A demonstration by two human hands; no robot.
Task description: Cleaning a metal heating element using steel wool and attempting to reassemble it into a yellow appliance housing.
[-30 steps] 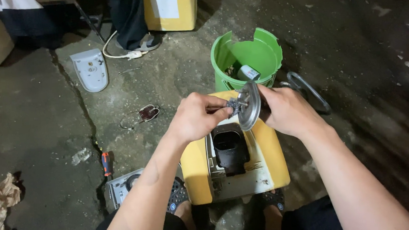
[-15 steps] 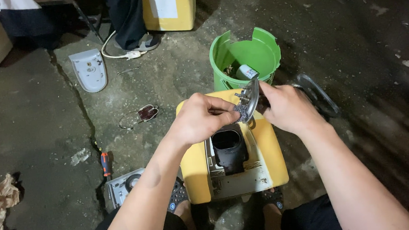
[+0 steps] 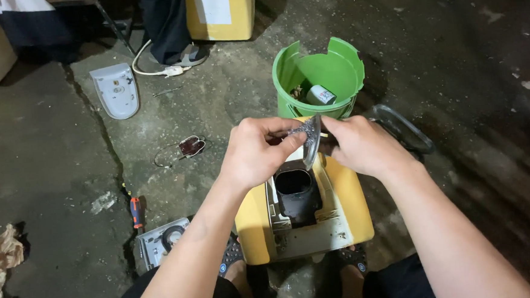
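I hold a round, shiny metal disc [image 3: 310, 142] edge-on above the yellow plastic housing [image 3: 346, 190]. My left hand [image 3: 254, 152] pinches a rough, glittery grey pad [image 3: 301, 129] against it; my right hand [image 3: 361, 145] grips its far side. Below gapes the housing's black opening [image 3: 295, 190]. At twelve o'clock stands a cracked green bucket [image 3: 347, 72]; at eight o'clock lies a red-handled screwdriver [image 3: 136, 211].

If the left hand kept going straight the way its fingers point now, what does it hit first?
The left hand points rightward at the round metal disc it already pinches; just past that is the right hand. Depth is hard to judge, but nothing else seems to lie between.
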